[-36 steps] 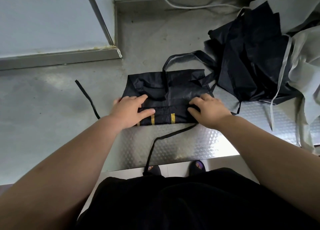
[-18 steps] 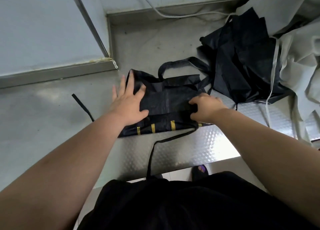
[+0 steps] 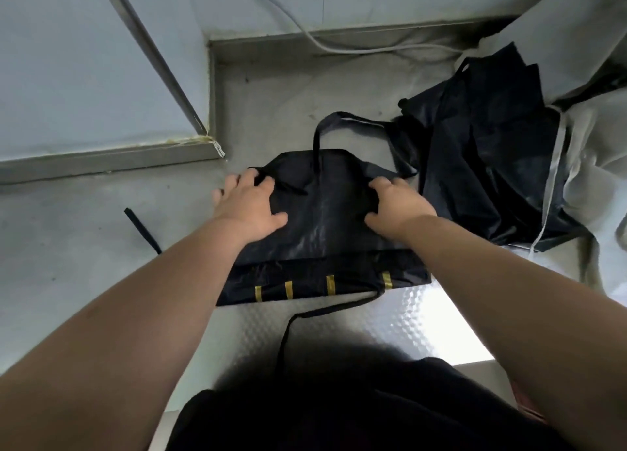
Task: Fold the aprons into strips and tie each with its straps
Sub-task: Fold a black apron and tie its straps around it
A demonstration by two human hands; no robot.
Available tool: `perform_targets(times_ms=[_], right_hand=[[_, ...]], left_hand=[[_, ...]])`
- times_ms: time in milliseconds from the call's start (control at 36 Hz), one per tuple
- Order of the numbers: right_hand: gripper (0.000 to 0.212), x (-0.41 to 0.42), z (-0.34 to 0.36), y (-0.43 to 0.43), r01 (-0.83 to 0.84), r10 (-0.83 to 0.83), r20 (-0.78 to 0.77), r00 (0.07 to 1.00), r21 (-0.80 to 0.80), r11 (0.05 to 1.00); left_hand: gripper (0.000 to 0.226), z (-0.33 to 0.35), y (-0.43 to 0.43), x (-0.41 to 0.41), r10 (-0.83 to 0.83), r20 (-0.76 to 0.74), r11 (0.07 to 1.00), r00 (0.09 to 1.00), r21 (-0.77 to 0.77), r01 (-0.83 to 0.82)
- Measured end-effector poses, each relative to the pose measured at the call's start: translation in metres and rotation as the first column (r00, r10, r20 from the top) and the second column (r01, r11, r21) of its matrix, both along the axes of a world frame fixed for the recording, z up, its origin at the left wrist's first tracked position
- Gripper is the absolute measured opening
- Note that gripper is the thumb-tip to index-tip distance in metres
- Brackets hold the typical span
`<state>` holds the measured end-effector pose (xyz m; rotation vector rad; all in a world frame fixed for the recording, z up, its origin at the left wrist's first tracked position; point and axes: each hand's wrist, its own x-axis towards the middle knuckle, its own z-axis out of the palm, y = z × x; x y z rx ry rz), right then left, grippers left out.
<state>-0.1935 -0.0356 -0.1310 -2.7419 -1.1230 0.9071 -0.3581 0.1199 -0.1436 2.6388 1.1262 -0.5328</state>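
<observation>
A black apron (image 3: 325,233) with short yellow stripes lies partly folded on the metal counter (image 3: 101,247). My left hand (image 3: 249,203) rests on the apron's far left corner, fingers curled into the cloth. At the far right corner my right hand (image 3: 397,204) grips the fabric. The neck loop (image 3: 339,121) sticks out beyond the far edge. One strap (image 3: 305,318) trails toward me off the near edge, and another strap (image 3: 140,228) lies out to the left.
A heap of black aprons (image 3: 492,165) lies at the right, touching grey cloth (image 3: 590,186) with a grey strap. A white cable (image 3: 339,45) runs along the back ledge. A raised panel (image 3: 84,77) fills the left rear. The counter's near edge is just before my body.
Both hands have moved from the apron's near fold to its far corners. The folded layer now covers more of the apron. The camera has come closer.
</observation>
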Motion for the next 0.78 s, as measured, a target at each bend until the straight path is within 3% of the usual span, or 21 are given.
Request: perform_targets(times_ms=[56, 167, 306, 444, 556, 639, 694, 778], right_hand=[[0.066, 0.010, 0.001, 0.009, -0.005, 0.005, -0.008, 1.000, 0.029, 1.000], [0.066, 0.030, 0.002, 0.027, 0.013, -0.009, -0.053, 0.999, 0.068, 0.998], [0.088, 0.035, 0.001, 0.036, -0.002, 0.001, 0.006, 1.000, 0.119, 0.993], [0.081, 0.035, -0.003, 0.029, -0.017, 0.020, -0.016, 1.000, 0.136, 0.990], [0.066, 0.028, -0.004, 0.018, -0.045, 0.047, -0.003, 0.999, 0.202, 0.978], [0.050, 0.016, 0.001, 0.006, -0.138, 0.128, 0.053, 0.990, 0.264, 0.955], [0.047, 0.003, 0.002, -0.006, -0.173, 0.169, 0.041, 0.985, 0.299, 0.938], [0.048, -0.012, -0.002, -0.024, -0.186, 0.190, 0.014, 0.982, 0.301, 0.935]], left_hand=[[0.074, 0.006, 0.007, 0.006, 0.015, -0.016, 1.000, 1.000, -0.010, -0.015], [0.105, 0.011, 0.019, 0.017, 0.000, -0.101, 0.997, 0.995, -0.077, -0.008], [0.125, 0.009, 0.025, 0.024, 0.036, -0.186, 0.991, 0.982, -0.118, -0.059], [0.133, 0.007, 0.029, 0.022, 0.039, -0.203, 0.996, 0.978, -0.069, -0.054], [0.119, 0.007, 0.016, 0.015, 0.021, -0.041, 1.000, 0.999, 0.005, -0.020], [0.086, 0.009, -0.001, 0.005, 0.005, 0.202, 1.000, 0.979, 0.027, -0.011], [0.064, 0.009, -0.013, -0.006, 0.012, 0.352, 1.000, 0.936, -0.025, -0.003], [0.046, 0.004, -0.029, -0.018, 0.005, 0.428, 0.991, 0.904, -0.124, 0.054]])
